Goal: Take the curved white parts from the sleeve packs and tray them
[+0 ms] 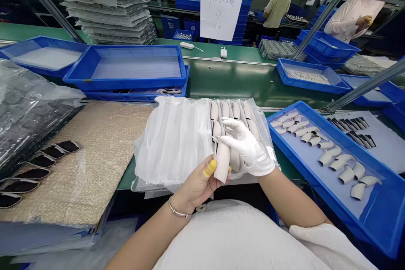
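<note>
My left hand (205, 177), bare with a yellow cot on the thumb and a bracelet at the wrist, is closed around a beige curved cover (222, 162) with a finely textured surface. The cover is tilted, its lower end toward me. In a white glove, my right hand (245, 143) has its fingers apart, the tips at the cover's upper end. Beneath both hands lies a clear compartment tray (264, 128). More beige covers (225, 109) fill rows on its right side; white foam sheet (177, 143) spreads over its left part.
A blue bin (387, 202) on the right holds several similar covers. Dark-lined pieces (41, 160) lie on bubble wrap (95, 168) at left. Blue trays (126, 82) and stacked clear trays (104, 4) stand behind. Two people work beyond the metal frame (319, 19).
</note>
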`<state>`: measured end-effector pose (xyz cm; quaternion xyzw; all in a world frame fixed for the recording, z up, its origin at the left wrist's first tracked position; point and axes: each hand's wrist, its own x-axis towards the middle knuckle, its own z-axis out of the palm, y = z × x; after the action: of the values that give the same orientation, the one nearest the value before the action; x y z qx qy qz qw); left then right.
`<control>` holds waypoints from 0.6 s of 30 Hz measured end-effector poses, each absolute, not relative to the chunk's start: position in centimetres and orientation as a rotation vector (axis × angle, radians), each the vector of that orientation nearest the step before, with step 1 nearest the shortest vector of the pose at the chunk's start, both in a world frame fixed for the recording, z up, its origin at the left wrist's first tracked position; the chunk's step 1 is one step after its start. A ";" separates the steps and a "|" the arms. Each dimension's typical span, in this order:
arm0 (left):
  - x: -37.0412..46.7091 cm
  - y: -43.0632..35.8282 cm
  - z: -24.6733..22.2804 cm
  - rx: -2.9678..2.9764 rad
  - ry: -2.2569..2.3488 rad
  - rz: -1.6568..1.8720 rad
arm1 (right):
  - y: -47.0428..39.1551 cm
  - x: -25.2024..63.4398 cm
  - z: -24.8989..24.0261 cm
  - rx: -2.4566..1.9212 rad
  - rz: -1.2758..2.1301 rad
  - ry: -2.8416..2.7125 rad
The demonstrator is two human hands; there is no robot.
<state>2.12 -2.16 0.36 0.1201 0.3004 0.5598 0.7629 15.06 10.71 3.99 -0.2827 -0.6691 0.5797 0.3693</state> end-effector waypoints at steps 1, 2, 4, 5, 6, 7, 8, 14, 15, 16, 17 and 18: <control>2.1 -2.2 0.3 0.261 0.664 1.219 | 11.0 15.1 3.9 -0.795 1.496 -1.683; 2.1 -2.2 0.3 0.263 0.673 1.222 | 11.2 15.2 3.9 -0.854 1.505 -1.654; 2.0 -2.1 0.4 0.271 0.694 1.228 | 11.2 15.5 4.0 -0.928 1.544 -1.632; 2.0 -2.1 0.4 0.280 0.707 1.230 | 11.0 15.6 4.2 -0.943 1.578 -1.647; 2.0 -2.1 0.4 0.291 0.722 1.232 | 10.7 15.7 4.4 -0.947 1.623 -1.673; 2.0 -2.0 0.4 0.304 0.737 1.235 | 10.4 15.8 4.6 -0.947 1.673 -1.708; 2.0 -2.0 0.5 0.322 0.749 1.238 | 10.1 15.9 4.8 -0.951 1.710 -1.752; 2.3 -2.0 0.9 0.423 0.811 1.264 | 8.6 15.9 5.8 -1.060 1.459 -2.031; 2.3 -2.0 0.9 0.416 0.823 1.252 | 8.6 15.9 5.9 -1.054 1.452 -2.007; 2.3 -2.0 1.0 0.407 0.831 1.237 | 8.7 15.9 6.0 -1.042 1.474 -1.960; 2.3 -2.1 1.0 0.398 0.836 1.223 | 8.8 15.9 6.0 -1.030 1.517 -1.900; 2.3 -2.1 1.0 0.393 0.837 1.212 | 9.0 15.9 6.0 -1.020 1.570 -1.831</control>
<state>2.30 -2.10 1.03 0.1781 0.3792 0.5490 0.7232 15.94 9.00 6.00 -0.3764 -0.6753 0.5792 0.2585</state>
